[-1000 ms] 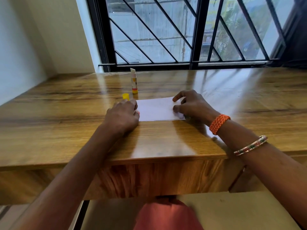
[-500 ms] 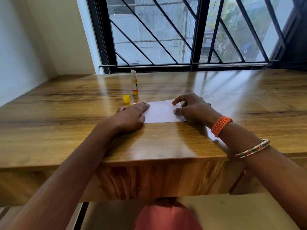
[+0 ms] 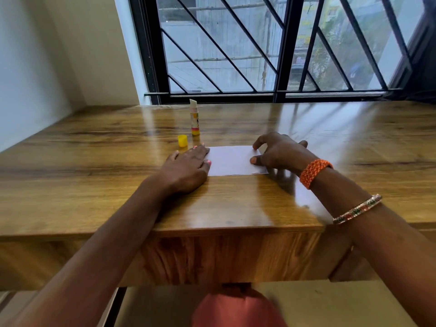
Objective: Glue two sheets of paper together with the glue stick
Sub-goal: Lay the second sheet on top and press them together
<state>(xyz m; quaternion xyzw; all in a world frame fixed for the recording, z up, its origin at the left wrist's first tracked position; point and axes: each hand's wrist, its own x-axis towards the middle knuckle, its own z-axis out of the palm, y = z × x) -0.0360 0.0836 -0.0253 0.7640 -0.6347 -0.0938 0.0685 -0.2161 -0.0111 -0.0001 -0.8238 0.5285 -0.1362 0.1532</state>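
Observation:
A white paper [image 3: 232, 160] lies flat on the wooden table [image 3: 94, 161]; I cannot tell whether it is one sheet or two stacked. My left hand [image 3: 188, 167] lies flat with straight fingers pressing the paper's left edge. My right hand [image 3: 277, 151] is arched over the right edge, fingertip and thumb touching the sheet. The uncapped glue stick [image 3: 194, 118] stands upright beyond the paper. Its yellow cap [image 3: 182, 140] sits on the table just left of the stick, close to my left fingertips.
A black barred window [image 3: 271, 55] runs along the table's far edge. A white wall [image 3: 35, 67] closes the left side. The table's near edge [image 3: 236, 228] is under my forearms. My lap in red cloth [image 3: 236, 308] shows below.
My left hand went from curled at the paper's left corner to flat with fingers stretched over the left edge. My right hand stayed on the right edge, its fingers spreading a little.

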